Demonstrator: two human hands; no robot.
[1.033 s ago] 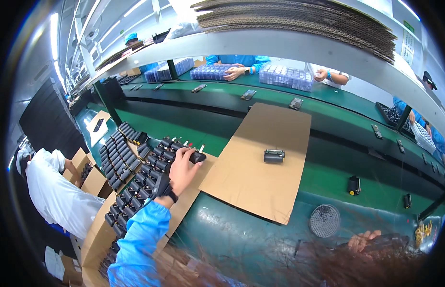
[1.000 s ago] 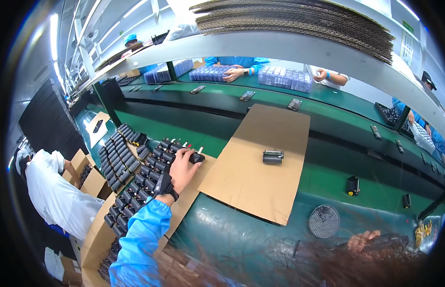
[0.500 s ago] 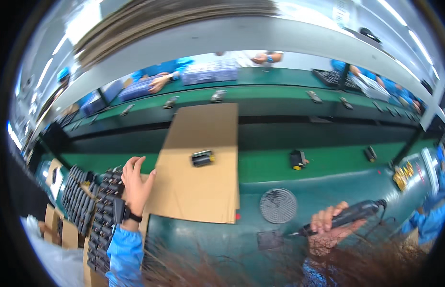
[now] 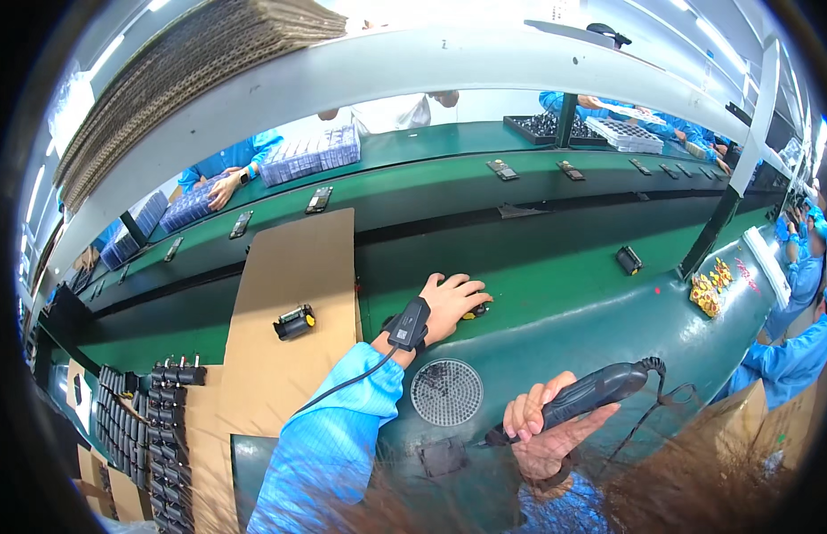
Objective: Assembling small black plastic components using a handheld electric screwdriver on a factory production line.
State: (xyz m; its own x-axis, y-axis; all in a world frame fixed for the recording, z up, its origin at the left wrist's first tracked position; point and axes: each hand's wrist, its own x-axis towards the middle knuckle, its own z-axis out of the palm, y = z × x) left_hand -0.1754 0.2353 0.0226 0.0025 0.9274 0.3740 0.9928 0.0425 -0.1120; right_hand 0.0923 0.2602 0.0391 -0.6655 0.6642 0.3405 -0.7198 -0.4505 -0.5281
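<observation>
My left hand (image 4: 449,307) is stretched out over the green conveyor belt, fingers apart. It covers most of a small black part with a yellow end (image 4: 476,311); only that end shows beside the fingers. My right hand (image 4: 547,427) is wrapped round a black electric screwdriver (image 4: 600,392), whose cord hangs off its back end. Between the hands lies a round grey perforated disc (image 4: 446,392), with a dark square pad (image 4: 443,456) below it. A black part with a yellow cap (image 4: 294,322) rests on the cardboard sheet (image 4: 293,258) to the left.
Rows of black parts (image 4: 167,427) stand at lower left. Another black part (image 4: 629,260) is on the belt at right, near yellow pieces (image 4: 709,289). A grey shelf beam (image 4: 431,62) carrying stacked cardboard (image 4: 191,84) crosses above. Co-workers in blue sit opposite and at right.
My left hand has moved right, from beside the cardboard to the black part on the belt. The right hand keeps the screwdriver. The view has shifted and tilted.
</observation>
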